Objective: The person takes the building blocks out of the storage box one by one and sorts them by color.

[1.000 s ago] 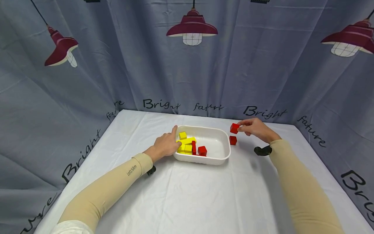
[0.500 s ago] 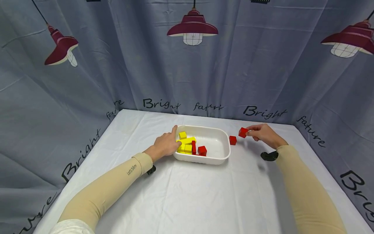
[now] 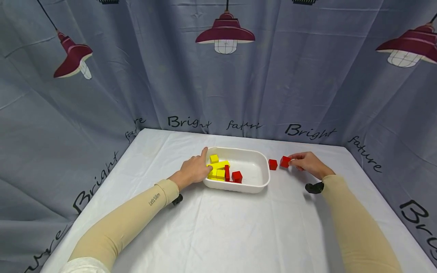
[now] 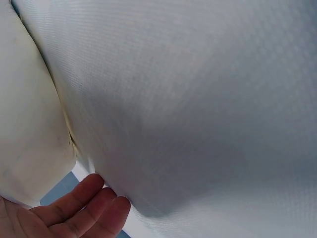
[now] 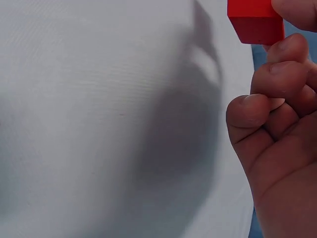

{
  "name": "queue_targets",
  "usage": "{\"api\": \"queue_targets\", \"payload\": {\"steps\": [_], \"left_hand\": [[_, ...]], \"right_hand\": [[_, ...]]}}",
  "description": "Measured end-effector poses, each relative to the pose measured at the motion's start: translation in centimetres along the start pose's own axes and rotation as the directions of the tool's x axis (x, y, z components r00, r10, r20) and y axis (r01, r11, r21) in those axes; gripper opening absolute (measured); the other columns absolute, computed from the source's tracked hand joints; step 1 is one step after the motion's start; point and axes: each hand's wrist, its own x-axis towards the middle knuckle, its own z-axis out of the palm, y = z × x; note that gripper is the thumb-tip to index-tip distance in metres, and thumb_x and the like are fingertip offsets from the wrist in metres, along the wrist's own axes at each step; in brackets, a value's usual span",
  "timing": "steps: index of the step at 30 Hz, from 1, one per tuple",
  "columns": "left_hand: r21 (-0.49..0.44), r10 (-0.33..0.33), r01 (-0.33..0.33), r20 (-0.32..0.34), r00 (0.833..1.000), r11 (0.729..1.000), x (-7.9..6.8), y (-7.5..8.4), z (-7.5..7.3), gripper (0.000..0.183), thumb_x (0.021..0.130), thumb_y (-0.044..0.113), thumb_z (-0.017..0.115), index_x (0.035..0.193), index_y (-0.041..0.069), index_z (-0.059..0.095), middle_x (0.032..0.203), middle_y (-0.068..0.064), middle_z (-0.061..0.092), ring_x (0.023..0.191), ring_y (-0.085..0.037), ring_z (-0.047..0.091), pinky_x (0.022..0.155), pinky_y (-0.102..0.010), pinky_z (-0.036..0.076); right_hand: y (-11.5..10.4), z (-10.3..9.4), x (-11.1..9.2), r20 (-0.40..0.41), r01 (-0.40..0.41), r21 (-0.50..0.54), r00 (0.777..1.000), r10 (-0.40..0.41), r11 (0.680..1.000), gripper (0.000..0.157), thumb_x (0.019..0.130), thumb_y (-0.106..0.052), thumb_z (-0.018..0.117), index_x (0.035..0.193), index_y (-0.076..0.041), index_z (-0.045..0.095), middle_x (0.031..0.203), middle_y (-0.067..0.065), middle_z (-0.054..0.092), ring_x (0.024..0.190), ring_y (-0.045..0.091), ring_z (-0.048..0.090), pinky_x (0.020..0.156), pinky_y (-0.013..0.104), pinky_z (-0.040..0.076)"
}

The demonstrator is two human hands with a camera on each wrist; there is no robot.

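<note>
A white tray (image 3: 252, 185) stands near the middle of the table. My left hand (image 3: 194, 169) holds its left end, thumb over the rim and index finger along the outside. In the left wrist view, several fingers (image 4: 106, 210) show beside the white tray wall (image 4: 29, 99). Inside lie several yellow blocks (image 3: 220, 165), a red bar (image 3: 227, 173) and a red cube (image 3: 237, 176). Right of the tray, my right hand (image 3: 308, 163) pinches a red cube (image 3: 285, 162) between thumb and fingers, close over the cloth. Another red cube (image 3: 272, 164) sits between it and the tray.
A white cloth (image 3: 218, 235) covers the table. Behind and at both sides hangs a grey-blue curtain (image 3: 164, 76) with printed lamps and lettering. A black wrist device (image 3: 314, 187) hangs below my right wrist.
My right hand has carried its red cube rightward and down, from above the resting red cube to a spot at its right. The left hand and tray have stayed put.
</note>
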Motion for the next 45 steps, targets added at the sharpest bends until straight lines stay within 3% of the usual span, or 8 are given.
{"api": "queue_targets", "payload": {"steps": [13, 21, 26, 32, 34, 41, 45], "left_hand": [[0.026, 0.013, -0.013, -0.003, 1.0, 1.0, -0.3, 0.1, -0.2, 0.081, 0.097, 0.04, 0.051, 0.162, 0.014, 0.01, 0.139, -0.018, 0.059, 0.122, -0.031, 0.061, 0.092, -0.051, 0.052], [0.028, 0.002, -0.002, -0.002, 1.0, 1.0, -0.1, 0.1, -0.2, 0.081, 0.097, 0.04, 0.05, 0.162, 0.014, 0.01, 0.139, -0.017, 0.059, 0.123, -0.031, 0.06, 0.092, -0.051, 0.052], [0.025, 0.005, -0.005, -0.003, 1.0, 1.0, -0.2, 0.1, -0.2, 0.081, 0.097, 0.04, 0.05, 0.162, 0.014, 0.01, 0.139, -0.017, 0.059, 0.122, -0.031, 0.061, 0.091, -0.05, 0.053], [0.02, 0.008, -0.008, -0.002, 1.0, 1.0, -0.1, 0.0, -0.1, 0.081, 0.097, 0.041, 0.05, 0.162, 0.014, 0.01, 0.139, -0.017, 0.059, 0.122, -0.03, 0.06, 0.091, -0.05, 0.053], [0.02, 0.008, -0.008, -0.002, 1.0, 1.0, -0.1, 0.0, -0.1, 0.081, 0.097, 0.041, 0.05, 0.162, 0.014, 0.01, 0.139, -0.017, 0.059, 0.122, -0.03, 0.061, 0.091, -0.05, 0.053], [0.017, 0.017, -0.017, -0.011, 1.0, 1.0, -0.1, -0.1, 0.0, 0.081, 0.097, 0.041, 0.05, 0.162, 0.013, 0.011, 0.138, -0.018, 0.059, 0.12, -0.03, 0.061, 0.089, -0.049, 0.053], [0.023, 0.017, -0.017, -0.012, 1.0, 1.0, 0.0, -0.1, 0.1, 0.082, 0.096, 0.041, 0.05, 0.162, 0.014, 0.01, 0.138, -0.017, 0.059, 0.119, -0.03, 0.062, 0.089, -0.049, 0.053]], "right_hand": [[1.0, 1.2, 0.8, -0.011, -0.045, -0.04, 0.999, 0.044, 0.998, 0.055, 0.095, -0.028, 0.063, 0.142, 0.0, 0.052, 0.072, 0.004, 0.052, 0.082, 0.024, 0.053, 0.078, 0.035, 0.041], [0.2, 2.0, 0.9, -0.027, -0.03, -0.035, 0.999, 0.03, 0.999, 0.063, 0.089, -0.031, 0.072, 0.145, -0.011, 0.05, 0.075, 0.005, 0.053, 0.07, 0.021, 0.051, 0.074, 0.035, 0.039], [-0.5, 2.8, 1.2, -0.06, -0.004, -0.139, 0.998, -0.004, 0.99, 0.073, 0.084, -0.044, 0.078, 0.144, -0.012, 0.053, 0.077, 0.005, 0.051, 0.075, 0.022, 0.048, 0.067, 0.031, 0.038], [-0.9, 3.6, 1.8, -0.083, 0.018, -0.221, 0.996, -0.037, 0.975, 0.075, 0.081, -0.052, 0.079, 0.14, -0.011, 0.058, 0.105, 0.015, 0.058, 0.098, 0.028, 0.048, 0.072, 0.031, 0.042], [-1.0, 3.7, 1.8, -0.091, 0.031, -0.239, 0.994, -0.054, 0.971, 0.073, 0.081, -0.052, 0.079, 0.138, -0.01, 0.06, 0.108, 0.015, 0.058, 0.098, 0.028, 0.048, 0.072, 0.031, 0.042], [-1.6, 4.1, 2.0, -0.135, 0.039, -0.22, 0.988, -0.07, 0.975, 0.06, 0.082, -0.046, 0.079, 0.129, -0.009, 0.067, 0.089, 0.011, 0.06, 0.08, 0.026, 0.05, 0.065, 0.032, 0.038], [-1.8, 4.3, 2.2, -0.148, 0.01, -0.199, 0.988, -0.04, 0.98, 0.061, 0.084, -0.046, 0.079, 0.131, -0.009, 0.067, 0.097, 0.013, 0.061, 0.085, 0.027, 0.051, 0.066, 0.031, 0.039]]}}
